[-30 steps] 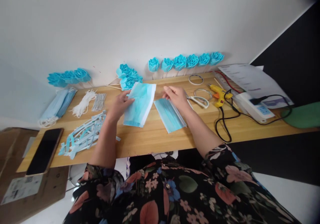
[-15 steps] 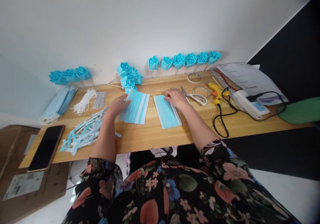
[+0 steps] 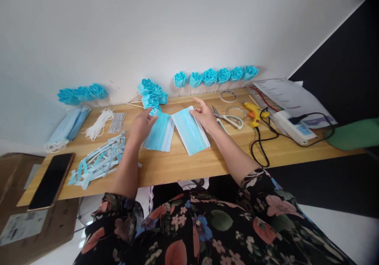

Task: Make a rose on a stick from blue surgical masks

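Two blocks of pleated blue face-mask fabric with white edges lie side by side on the wooden table. Beside the left mask stack (image 3: 160, 132) is my left hand (image 3: 142, 126), thumb and index finger apart near its upper left corner. My right hand (image 3: 205, 116) rests at the upper right corner of the right mask stack (image 3: 190, 130), thumb touching it and index finger stretched out past its top edge. That stack is tilted, its upper left corner close to the left one. White-handled scissors (image 3: 229, 120) lie just right of my right hand.
Blue fabric roses (image 3: 210, 76) line the wall, with a rose bunch (image 3: 152, 93) behind my left hand. At left are cut strips (image 3: 99, 158), ear loops (image 3: 99, 124), folded masks (image 3: 68, 124) and a phone (image 3: 51, 182). A yellow glue gun (image 3: 255, 114) and power strip (image 3: 296, 128) sit right.
The right mask stack has shifted left and turned, closing the gap to the left one. My right hand has moved left with its index finger now extended; my left hand's fingers have lifted somewhat.
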Demonstrator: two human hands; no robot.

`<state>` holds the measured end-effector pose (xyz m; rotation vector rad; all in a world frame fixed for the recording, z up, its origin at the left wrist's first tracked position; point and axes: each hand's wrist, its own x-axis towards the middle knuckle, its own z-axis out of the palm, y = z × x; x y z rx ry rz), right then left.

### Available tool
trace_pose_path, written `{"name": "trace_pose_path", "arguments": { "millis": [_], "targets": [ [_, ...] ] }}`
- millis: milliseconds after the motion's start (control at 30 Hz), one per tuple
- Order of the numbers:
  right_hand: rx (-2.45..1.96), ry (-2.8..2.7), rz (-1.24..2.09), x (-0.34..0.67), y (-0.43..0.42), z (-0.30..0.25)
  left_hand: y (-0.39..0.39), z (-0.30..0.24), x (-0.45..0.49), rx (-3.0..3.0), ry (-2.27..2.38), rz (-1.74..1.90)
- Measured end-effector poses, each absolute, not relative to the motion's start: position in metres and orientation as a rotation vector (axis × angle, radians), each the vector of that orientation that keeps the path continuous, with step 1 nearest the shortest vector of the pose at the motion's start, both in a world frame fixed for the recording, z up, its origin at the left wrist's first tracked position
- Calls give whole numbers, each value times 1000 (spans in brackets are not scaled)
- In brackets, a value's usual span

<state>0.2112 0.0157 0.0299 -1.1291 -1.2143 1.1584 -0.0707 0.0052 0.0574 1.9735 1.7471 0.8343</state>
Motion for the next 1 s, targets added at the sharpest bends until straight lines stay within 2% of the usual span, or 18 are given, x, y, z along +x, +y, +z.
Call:
{"name": "trace_pose_path", "arguments": {
  "millis": [67, 133, 300, 433, 633, 1000],
  "targets": [
    [-1039, -1111, 1267, 208, 12, 35, 1, 58, -58, 1972, 1664, 1122],
    [-994, -1045, 1320, 205, 8, 40, -6, 58, -37, 1830, 1437, 1263],
    [-971, -957, 1343, 202, 3, 44, -26, 50, 27, 1214, 896, 1098],
    [-925, -886, 1356, 203, 5, 43, -25, 43, 49, 998, 940, 1040],
    [-954, -1027, 1441, 204, 0, 51, -14, 44, 41, 1036, 1136, 1278],
    [-1058, -1168, 1241, 198, 2, 44, -6, 31, 22, 1152, 1097, 1342]
  ]
}}
